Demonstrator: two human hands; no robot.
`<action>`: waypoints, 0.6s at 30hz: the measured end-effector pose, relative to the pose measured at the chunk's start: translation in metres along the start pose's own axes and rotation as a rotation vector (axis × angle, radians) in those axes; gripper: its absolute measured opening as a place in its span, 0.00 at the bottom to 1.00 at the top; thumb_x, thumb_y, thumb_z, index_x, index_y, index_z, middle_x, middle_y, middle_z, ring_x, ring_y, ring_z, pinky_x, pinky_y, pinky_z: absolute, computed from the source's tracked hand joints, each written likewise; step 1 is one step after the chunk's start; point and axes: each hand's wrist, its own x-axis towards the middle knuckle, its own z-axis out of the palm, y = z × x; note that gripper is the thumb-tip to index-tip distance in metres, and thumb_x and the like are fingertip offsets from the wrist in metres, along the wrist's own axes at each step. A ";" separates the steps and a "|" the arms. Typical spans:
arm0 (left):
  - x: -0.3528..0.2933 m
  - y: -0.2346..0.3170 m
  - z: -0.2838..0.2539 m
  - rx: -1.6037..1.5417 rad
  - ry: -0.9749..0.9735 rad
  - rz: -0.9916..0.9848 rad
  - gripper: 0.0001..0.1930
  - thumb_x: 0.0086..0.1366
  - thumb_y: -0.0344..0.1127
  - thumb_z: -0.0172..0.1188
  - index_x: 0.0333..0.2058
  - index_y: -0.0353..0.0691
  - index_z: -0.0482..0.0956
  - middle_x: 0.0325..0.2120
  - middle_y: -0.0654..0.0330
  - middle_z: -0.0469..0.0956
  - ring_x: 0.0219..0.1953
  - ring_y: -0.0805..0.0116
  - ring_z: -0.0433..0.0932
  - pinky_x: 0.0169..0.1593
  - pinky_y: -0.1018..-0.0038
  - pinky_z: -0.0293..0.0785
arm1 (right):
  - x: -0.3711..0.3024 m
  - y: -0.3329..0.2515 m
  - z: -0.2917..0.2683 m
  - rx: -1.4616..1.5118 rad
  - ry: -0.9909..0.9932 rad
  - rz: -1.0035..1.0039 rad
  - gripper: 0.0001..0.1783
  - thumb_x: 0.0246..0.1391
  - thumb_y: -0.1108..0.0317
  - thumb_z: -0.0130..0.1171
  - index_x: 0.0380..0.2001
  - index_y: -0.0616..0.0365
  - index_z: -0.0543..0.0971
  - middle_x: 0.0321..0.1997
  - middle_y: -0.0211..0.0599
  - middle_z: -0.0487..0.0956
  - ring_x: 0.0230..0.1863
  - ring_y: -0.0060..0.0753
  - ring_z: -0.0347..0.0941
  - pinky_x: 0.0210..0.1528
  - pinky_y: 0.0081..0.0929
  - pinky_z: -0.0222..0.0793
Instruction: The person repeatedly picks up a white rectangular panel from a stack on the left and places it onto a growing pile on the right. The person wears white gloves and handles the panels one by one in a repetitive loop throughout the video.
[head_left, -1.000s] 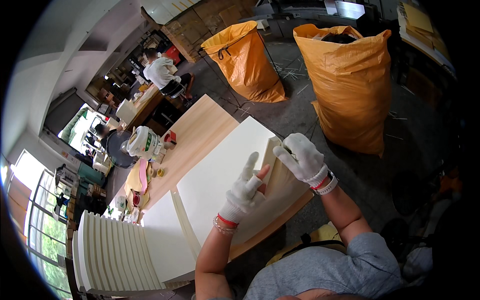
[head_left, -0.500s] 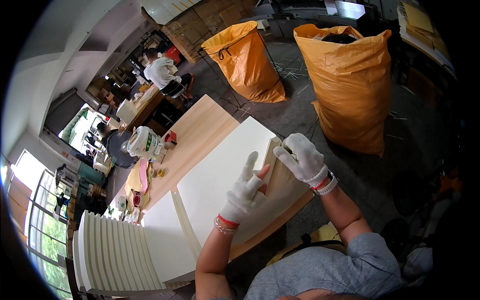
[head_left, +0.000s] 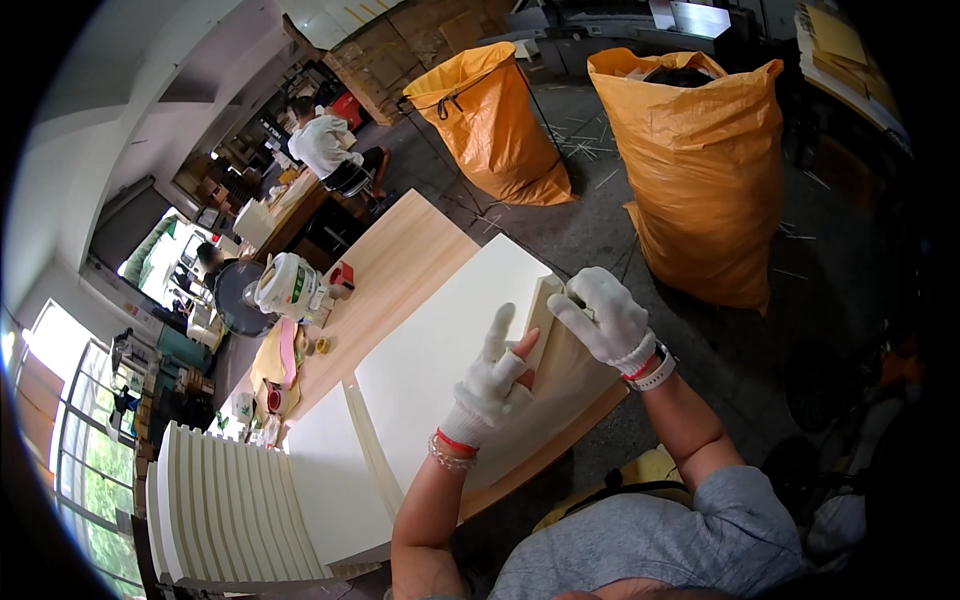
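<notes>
A large white sheet (head_left: pixel 450 340) lies on the wooden table in front of me, with a narrow upright flap (head_left: pixel 541 308) along its right end. My left hand (head_left: pixel 488 388), in a white glove with some bare fingertips, is over the sheet. Its index finger points away from me, and its bare fingertips are at the near part of the flap. My right hand (head_left: pixel 603 317), also gloved, is closed at the flap's far corner, thumb and fingers pinching its edge. The fingers hide exactly how the corner sits between them.
Staggered white panels (head_left: pixel 225 505) are stacked at lower left. A white bucket (head_left: pixel 287 285), tape rolls (head_left: pixel 274 400) and cloths (head_left: pixel 275 358) stand along the wooden table's (head_left: pixel 395 260) left side. Two orange sacks (head_left: pixel 490 130) stand on the floor beyond. A person (head_left: pixel 325 145) sits far back.
Both hands stay almost where they were at the flap. The flap looks slightly more filled out beside my left fingertips; otherwise little differs.
</notes>
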 end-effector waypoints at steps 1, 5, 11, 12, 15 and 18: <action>-0.001 0.001 -0.002 0.008 -0.043 -0.005 0.27 0.47 0.20 0.72 0.48 0.38 0.79 0.67 0.33 0.60 0.48 0.52 0.84 0.45 0.66 0.82 | 0.000 0.000 0.000 -0.011 -0.015 0.002 0.13 0.63 0.65 0.61 0.27 0.59 0.73 0.26 0.43 0.72 0.31 0.50 0.71 0.35 0.44 0.66; -0.001 -0.006 0.001 -0.033 -0.016 -0.041 0.27 0.48 0.21 0.72 0.49 0.39 0.80 0.68 0.35 0.59 0.52 0.49 0.81 0.49 0.65 0.81 | 0.000 0.000 0.003 -0.007 0.010 -0.002 0.14 0.64 0.64 0.61 0.27 0.59 0.73 0.26 0.43 0.72 0.31 0.50 0.71 0.35 0.45 0.66; -0.003 -0.003 0.007 -0.003 0.098 -0.033 0.29 0.49 0.21 0.73 0.52 0.40 0.79 0.70 0.38 0.57 0.59 0.46 0.77 0.52 0.64 0.80 | 0.000 -0.002 0.003 -0.001 0.034 -0.047 0.14 0.63 0.65 0.61 0.27 0.60 0.72 0.27 0.43 0.72 0.32 0.51 0.71 0.35 0.45 0.66; -0.002 -0.003 0.006 -0.005 0.099 -0.009 0.29 0.49 0.21 0.73 0.52 0.40 0.79 0.70 0.38 0.57 0.59 0.46 0.77 0.51 0.64 0.80 | -0.002 0.000 0.004 0.015 0.036 -0.019 0.14 0.63 0.65 0.61 0.27 0.60 0.73 0.27 0.43 0.72 0.32 0.51 0.71 0.35 0.45 0.66; -0.003 -0.008 0.005 -0.023 0.026 0.020 0.29 0.49 0.20 0.72 0.53 0.40 0.78 0.71 0.39 0.56 0.58 0.47 0.77 0.51 0.64 0.80 | -0.001 -0.002 0.000 0.023 0.007 0.014 0.14 0.63 0.65 0.62 0.27 0.60 0.72 0.27 0.43 0.72 0.32 0.51 0.71 0.35 0.45 0.66; -0.003 -0.011 0.001 -0.053 -0.075 -0.022 0.29 0.49 0.21 0.73 0.52 0.41 0.79 0.71 0.39 0.55 0.57 0.47 0.78 0.52 0.64 0.81 | 0.001 -0.003 0.001 0.020 -0.006 0.016 0.13 0.63 0.65 0.62 0.27 0.61 0.73 0.27 0.44 0.72 0.32 0.51 0.71 0.35 0.45 0.66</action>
